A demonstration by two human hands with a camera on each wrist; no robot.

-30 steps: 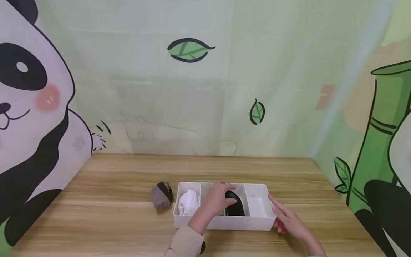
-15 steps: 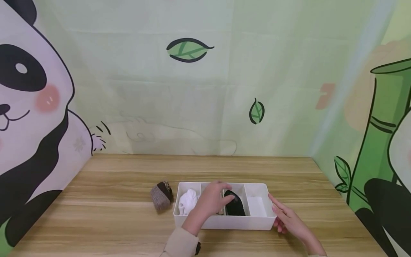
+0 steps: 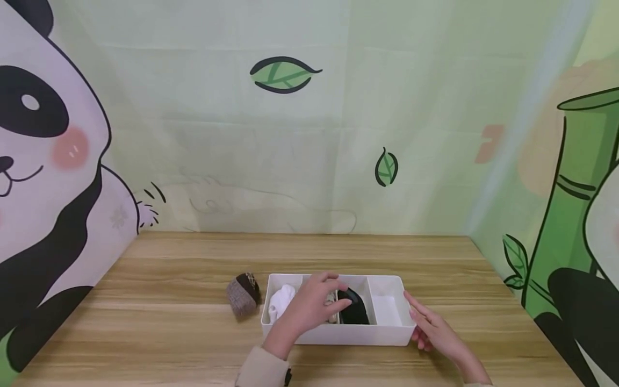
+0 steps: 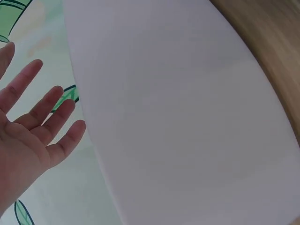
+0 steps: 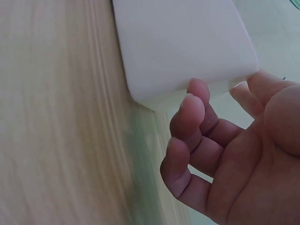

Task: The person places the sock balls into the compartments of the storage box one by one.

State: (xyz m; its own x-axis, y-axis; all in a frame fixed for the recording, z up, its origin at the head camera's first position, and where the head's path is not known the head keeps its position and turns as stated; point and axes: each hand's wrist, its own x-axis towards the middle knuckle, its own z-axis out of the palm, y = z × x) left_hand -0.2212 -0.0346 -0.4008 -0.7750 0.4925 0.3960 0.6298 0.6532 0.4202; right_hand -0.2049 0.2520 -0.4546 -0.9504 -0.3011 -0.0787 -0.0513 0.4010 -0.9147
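Observation:
A white divided box (image 3: pixel 358 335) stands on the table, its side wall filling much of the left wrist view. My left hand (image 3: pixel 311 303) hovers over its middle, fingers spread and apart in the left wrist view, holding nothing. By the left thumb, a black rolled bundle, perhaps a sock (image 3: pixel 354 310), sits in a compartment. A pale patterned item, mostly hidden by this hand, lies in the compartment beside it. The leftmost compartment holds a white cloth bundle (image 3: pixel 281 300). My right hand (image 3: pixel 437 330) touches the box's right end, its lower fingers loosely bent in the right wrist view.
Left of the box, a grey-brown rolled bundle with a dark end (image 3: pixel 243 296) rests on the wooden table (image 3: pixel 169 322). The box's rightmost compartment (image 3: pixel 387 309) shows bare white floor. A printed cloth backdrop (image 3: pixel 208 150) rises behind the table.
My left hand has drawn back to the left from above the black bundle, which now shows more. The right hand stays at the box's end; the box has hardly moved.

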